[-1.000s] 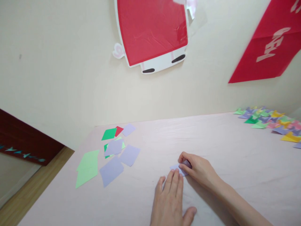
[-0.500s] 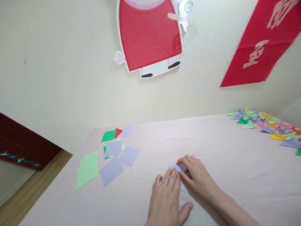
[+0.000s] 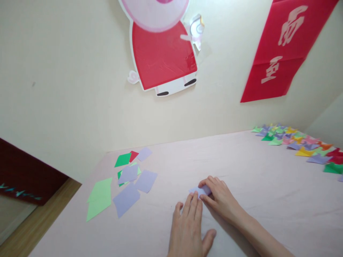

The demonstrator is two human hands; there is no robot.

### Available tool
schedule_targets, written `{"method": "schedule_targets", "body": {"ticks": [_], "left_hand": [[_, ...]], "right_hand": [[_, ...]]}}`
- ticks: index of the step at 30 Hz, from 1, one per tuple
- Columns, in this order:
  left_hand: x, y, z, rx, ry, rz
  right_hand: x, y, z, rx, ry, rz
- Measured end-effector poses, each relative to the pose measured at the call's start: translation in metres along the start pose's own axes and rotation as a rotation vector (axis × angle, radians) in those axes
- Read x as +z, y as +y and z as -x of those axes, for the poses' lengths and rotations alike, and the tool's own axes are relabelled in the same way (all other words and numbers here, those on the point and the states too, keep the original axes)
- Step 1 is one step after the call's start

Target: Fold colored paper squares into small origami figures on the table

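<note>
A small lavender sheet of paper (image 3: 195, 189) lies on the pale pink table cover (image 3: 150, 228), partly hidden under my fingers. My left hand (image 3: 187, 221) is flat and open, its fingertips pressing the paper's near edge, the thumb apart. On the right side of the paper, my right hand (image 3: 221, 198) has thumb and forefinger closed on it, and that part looks lifted or folded over. Most of the fold is covered by the right hand.
To the left lie loose paper sheets: lavender (image 3: 126, 200), light green (image 3: 99, 198), green (image 3: 122, 160) and red (image 3: 133, 156). Several folded paper pieces (image 3: 305, 151) stand in rows at the right. Behind is a wall with a cartoon cutout (image 3: 164, 53) and a red banner (image 3: 284, 53).
The view has tilted up and turned a little right, so the wall things sit lower and further left. My hands and the paper keep nearly the same pose.
</note>
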State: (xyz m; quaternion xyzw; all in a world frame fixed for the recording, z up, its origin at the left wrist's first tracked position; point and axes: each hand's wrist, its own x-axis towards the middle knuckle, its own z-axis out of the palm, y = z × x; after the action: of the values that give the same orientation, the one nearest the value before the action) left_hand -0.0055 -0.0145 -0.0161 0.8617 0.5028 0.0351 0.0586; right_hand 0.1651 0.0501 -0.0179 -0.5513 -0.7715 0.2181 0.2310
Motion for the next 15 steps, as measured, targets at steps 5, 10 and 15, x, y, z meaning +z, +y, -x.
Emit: {"method": "schedule_targets", "body": {"ticks": [5, 10, 15], "left_hand": [[0.002, 0.000, 0.000, 0.003, 0.023, -0.018], [0.009, -0.006, 0.005, -0.040, 0.127, -0.067], [0.011, -0.014, 0.011, -0.073, 0.224, -0.103]], "right_hand": [[0.002, -0.002, 0.001, 0.000, 0.021, -0.001], [0.004, 0.003, 0.003, -0.006, 0.030, -0.043], [0.004, 0.023, 0.002, -0.039, 0.065, -0.194]]}}
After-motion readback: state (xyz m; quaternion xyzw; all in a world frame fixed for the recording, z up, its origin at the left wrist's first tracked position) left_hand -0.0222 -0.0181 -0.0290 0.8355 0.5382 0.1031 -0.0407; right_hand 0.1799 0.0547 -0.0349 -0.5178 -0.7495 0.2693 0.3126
